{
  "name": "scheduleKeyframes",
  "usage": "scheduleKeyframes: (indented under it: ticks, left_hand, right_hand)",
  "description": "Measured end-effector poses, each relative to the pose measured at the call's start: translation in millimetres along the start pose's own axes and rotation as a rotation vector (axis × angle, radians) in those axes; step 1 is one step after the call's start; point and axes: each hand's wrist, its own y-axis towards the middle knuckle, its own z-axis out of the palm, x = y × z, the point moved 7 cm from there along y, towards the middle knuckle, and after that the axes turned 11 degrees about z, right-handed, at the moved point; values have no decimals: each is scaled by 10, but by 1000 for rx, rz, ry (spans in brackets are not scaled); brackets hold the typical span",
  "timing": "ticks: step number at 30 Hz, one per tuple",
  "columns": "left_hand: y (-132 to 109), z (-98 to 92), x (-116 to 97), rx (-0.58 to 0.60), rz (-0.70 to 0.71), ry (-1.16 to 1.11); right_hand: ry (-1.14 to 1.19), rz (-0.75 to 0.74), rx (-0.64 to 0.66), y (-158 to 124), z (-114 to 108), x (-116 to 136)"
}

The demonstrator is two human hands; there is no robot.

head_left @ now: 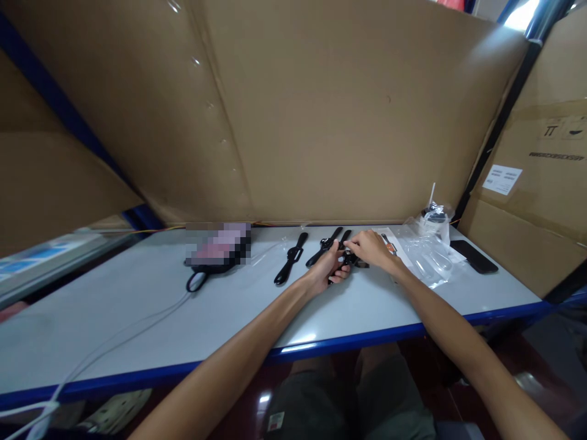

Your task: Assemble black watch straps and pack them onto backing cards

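Note:
My left hand (329, 269) is closed around a black spokeshave (347, 256), its fingers wrapped round one handle. Over the middle of that tool, my right hand (369, 247) bends down with its fingertips pinched together at the metal part; whatever small piece may be between them is hidden. Just left of my hands lies another black spokeshave (324, 246), partly behind my left hand. A further black spokeshave (290, 260) rests slantwise on the white table (243, 318), apart from the others.
Clear plastic packaging (428, 260) and a printed card (389, 241) lie right of my hands. Behind them stands a bagged cup with a straw (433, 214). A black phone (474, 255) lies far right. A blurred-out device (217, 247) with a white cable (132, 321) sits left. Cardboard walls (339, 122) enclose the table.

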Motion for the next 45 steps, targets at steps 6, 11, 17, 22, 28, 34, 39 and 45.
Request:
scheduleKeyframes:
  ticks: [6,11,17,22,28,34,39,45]
  left_hand:
    - [-8,-6,-4,-32,-8,15]
    - [-12,15,-9,-18,-5,21]
    - [-20,12,-16,-21,-4,22]
    - [-19,16,-9,-28,-18,11]
    - [-6,4,-17,-12,10,-10]
    - [-7,-13,-60,-88,77,-14]
    - [-50,-42,-218,-197,283,50]
    - [-99,-25,-343,-197,444,113]
  right_hand:
    - [144,-88,78,-20,44,77]
    - [20,-35,-30,-13,-26,20]
    - [99,-39,47,-1,35,40]
    - [113,-62,67,-9,49,60]
    - [-13,-40,38,-27,-77,25]
    - [32,86,11,22,-139,-114]
    - [231,237,-86,124,-162,-302]
    - [838,312,386,85,130,-232]
